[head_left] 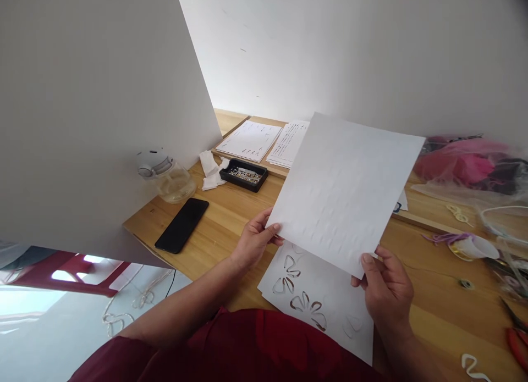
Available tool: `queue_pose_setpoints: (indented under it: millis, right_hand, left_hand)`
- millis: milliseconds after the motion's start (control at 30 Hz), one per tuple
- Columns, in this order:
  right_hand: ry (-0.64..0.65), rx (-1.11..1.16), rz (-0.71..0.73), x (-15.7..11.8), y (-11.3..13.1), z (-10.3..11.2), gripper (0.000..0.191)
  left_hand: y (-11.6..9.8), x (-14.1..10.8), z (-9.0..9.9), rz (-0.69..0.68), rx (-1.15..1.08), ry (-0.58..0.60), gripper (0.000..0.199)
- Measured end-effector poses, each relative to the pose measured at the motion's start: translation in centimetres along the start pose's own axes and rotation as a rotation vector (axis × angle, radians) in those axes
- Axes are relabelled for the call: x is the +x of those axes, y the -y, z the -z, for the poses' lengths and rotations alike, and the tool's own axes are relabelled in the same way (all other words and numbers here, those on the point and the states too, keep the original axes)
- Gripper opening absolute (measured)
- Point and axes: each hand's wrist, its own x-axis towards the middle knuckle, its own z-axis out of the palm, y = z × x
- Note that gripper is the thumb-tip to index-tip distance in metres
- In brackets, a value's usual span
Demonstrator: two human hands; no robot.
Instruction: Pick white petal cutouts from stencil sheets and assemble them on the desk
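A white sheet of paper (342, 184) with faint rows of small bumps is held up, tilted, above the wooden table. Its near left corner is pinched by my left hand (259, 236), thumb on top. At the near right corner my right hand (383, 277) grips the same sheet between thumb and fingers. Beneath it, close to my body, lies another white sheet (284, 316) with flower and petal shapes in brown and white. The raised sheet hides part of that one.
A black phone (181, 225), a glass kettle (175, 181) and a black tray of small beads (243, 175) are at left. Printed papers (249, 140) lie behind. On the right are pink netting (466, 162), a ribbon spool (470, 245) and red-handled pliers (517, 343).
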Motion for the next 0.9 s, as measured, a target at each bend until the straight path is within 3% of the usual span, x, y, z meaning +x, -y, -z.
queue_pose_setpoints:
  millis: [233, 467, 900]
  right_hand:
    - [-0.038, 0.019, 0.017, -0.2, 0.6, 0.5, 0.031]
    - [-0.07, 0.03, -0.013, -0.3, 0.3, 0.5, 0.034]
    - [0.017, 0.038, 0.029, -0.4, 0.7, 0.3, 0.026]
  left_hand:
    - [-0.2, 0.3, -1.4, 0.032, -0.027, 0.0, 0.045]
    - [-0.4, -0.4, -1.5, 0.071, -0.082, -0.018, 0.044]
    - [0.3, -1.0, -1.7, 0.098, -0.072, -0.006, 0.044]
